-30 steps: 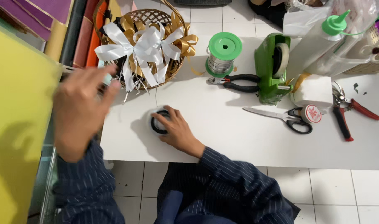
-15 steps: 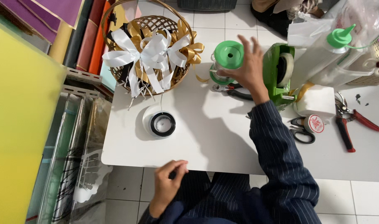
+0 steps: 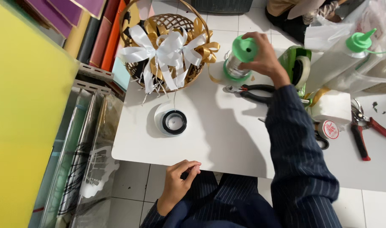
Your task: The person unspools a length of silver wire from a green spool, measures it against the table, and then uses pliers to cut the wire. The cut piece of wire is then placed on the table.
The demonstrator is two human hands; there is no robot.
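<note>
Green wire spool [image 3: 240, 60] lifted tilted above counter [image 3: 226, 139] beside ribboned wicker basket [image 3: 169, 48], right hand [image 3: 262, 55] gripping it; left hand [image 3: 180, 179] loosely curled at counter's near edge, holding nothing visible.

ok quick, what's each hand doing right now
Left hand: loosely curled at the table edge, holding nothing visible.
Right hand: closed on the green spool.

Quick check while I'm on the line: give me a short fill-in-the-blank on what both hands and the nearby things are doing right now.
1. The right hand grips a spool with ____ ends.
2. The left hand sits at the table edge holding ____.
3. The ribbon roll lies in front of the ____, which holds white and gold bows.
4. The black-handled pliers lie just below the ____.

Missing words: green; nothing; basket; spool
</note>
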